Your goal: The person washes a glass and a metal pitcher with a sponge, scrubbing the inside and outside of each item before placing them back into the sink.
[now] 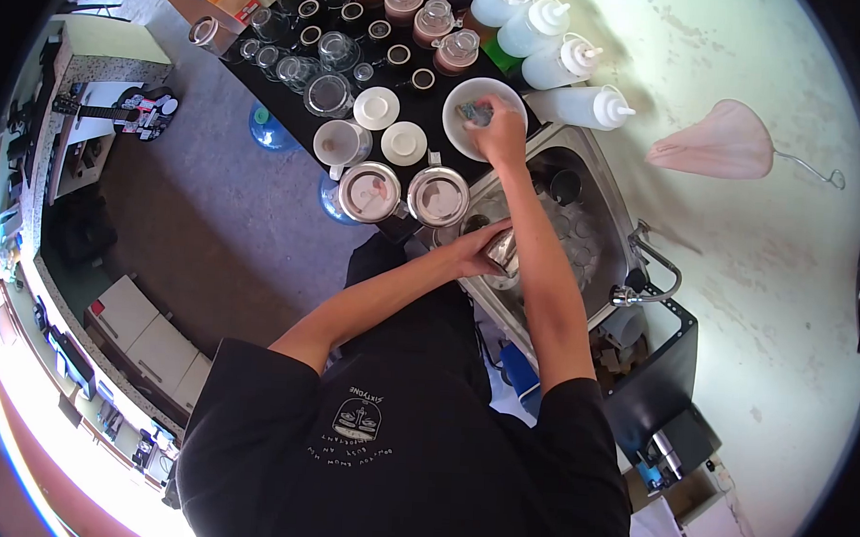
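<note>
Over the near edge of the metal sink (602, 185), my left hand (471, 253) is wrapped round a shiny metal cup (501, 252). My right hand (498, 132) reaches into a white bowl (462, 145) on the black counter, its fingers closed on a greenish-grey sponge (472, 113). Glasses and a dark cup (565, 186) lie in the sink under my right forearm, partly hidden. Two metal pitchers (369, 192) (438, 196) stand at the counter's near edge, beside the bowl.
Glasses (328, 95), white saucers (404, 144) and a white mug (341, 144) crowd the counter. White squeeze bottles (581, 106) line the wall side. A curved faucet (652, 284) rises at the sink's right; a pink cloth (719, 142) hangs on the wall.
</note>
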`<move>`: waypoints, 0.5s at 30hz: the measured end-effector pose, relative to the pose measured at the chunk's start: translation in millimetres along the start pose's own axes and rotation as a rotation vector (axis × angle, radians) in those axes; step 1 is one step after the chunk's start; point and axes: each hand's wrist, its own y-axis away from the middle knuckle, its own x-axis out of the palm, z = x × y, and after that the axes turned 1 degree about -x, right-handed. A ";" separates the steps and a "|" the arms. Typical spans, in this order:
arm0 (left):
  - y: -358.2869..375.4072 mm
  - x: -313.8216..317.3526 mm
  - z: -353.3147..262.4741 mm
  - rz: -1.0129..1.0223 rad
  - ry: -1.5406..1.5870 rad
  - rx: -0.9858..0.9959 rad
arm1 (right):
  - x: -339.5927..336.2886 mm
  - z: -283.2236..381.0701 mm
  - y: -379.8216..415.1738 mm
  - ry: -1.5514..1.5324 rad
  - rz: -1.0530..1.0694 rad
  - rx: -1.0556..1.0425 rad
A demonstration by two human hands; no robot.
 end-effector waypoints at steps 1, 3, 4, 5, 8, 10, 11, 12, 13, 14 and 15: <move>18.3 20.9 -8.0 -0.067 -0.011 -0.001 | -2.3 -1.1 -1.0 -0.105 -0.008 0.039; 21.7 24.6 -9.2 -0.085 0.000 -0.015 | -11.8 4.6 -3.0 -0.128 0.002 0.032; 10.7 13.5 -7.5 -0.035 0.021 -0.028 | -15.3 5.0 -1.9 -0.139 0.006 0.030; 0.6 3.2 -5.6 0.016 0.038 -0.038 | -19.6 5.7 -1.1 -0.275 0.042 0.097; 10.8 14.1 -6.8 0.030 0.005 -0.026 | -37.4 2.6 -0.8 -0.768 0.126 0.315; 4.3 10.5 -3.3 0.068 -0.030 0.027 | -60.7 -0.2 12.1 -1.211 0.152 0.497; -0.7 8.5 -0.8 0.089 -0.051 0.048 | -71.7 -2.9 22.5 -1.429 0.209 0.494; 3.4 15.9 0.8 0.030 -0.072 0.089 | -88.4 2.7 38.1 -1.518 0.214 0.455; 11.3 29.2 0.3 -0.026 -0.095 0.129 | -111.3 14.4 54.5 -1.605 0.216 0.411; 14.2 37.8 0.7 -0.080 -0.119 0.171 | -128.6 20.2 70.7 -1.688 0.218 0.362; 12.1 39.1 0.1 -0.047 -0.109 0.180 | -137.0 17.2 86.6 -1.671 0.127 0.367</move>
